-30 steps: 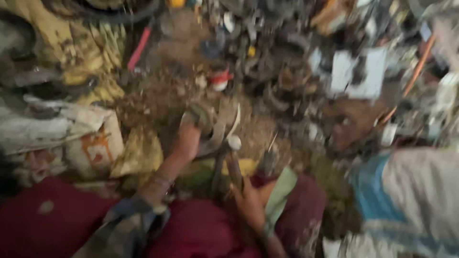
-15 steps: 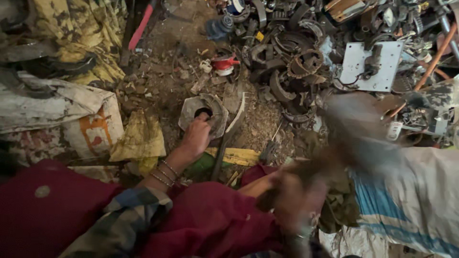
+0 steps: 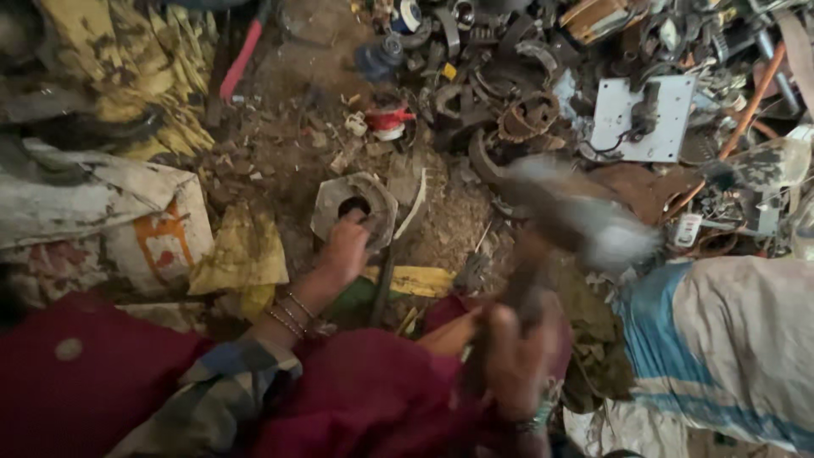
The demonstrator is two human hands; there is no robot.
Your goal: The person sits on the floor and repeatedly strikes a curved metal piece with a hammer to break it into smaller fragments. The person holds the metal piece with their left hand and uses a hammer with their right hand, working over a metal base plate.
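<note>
My left hand (image 3: 344, 252) rests on the near edge of a grey metal part with a round hole (image 3: 352, 203) that lies on the dirt floor; the fingers grip its rim. Thin bangles circle that wrist. My right hand (image 3: 515, 356) is closed around the handle of a hammer (image 3: 585, 222), whose head is raised to the right of the metal part and is smeared by motion blur. A thin dark rod (image 3: 381, 288) lies on the ground between the two hands.
A heap of scrap metal rings, wires and a white plate (image 3: 641, 117) fills the upper right. Dirty sacks (image 3: 102, 212) lie at left, a striped white and blue sack (image 3: 721, 339) at right. A small red and white cap (image 3: 388, 120) sits beyond the metal part.
The hammer's blurred head has swung from far right to closer in, above right of the metal part. My left hand has stayed on the part.
</note>
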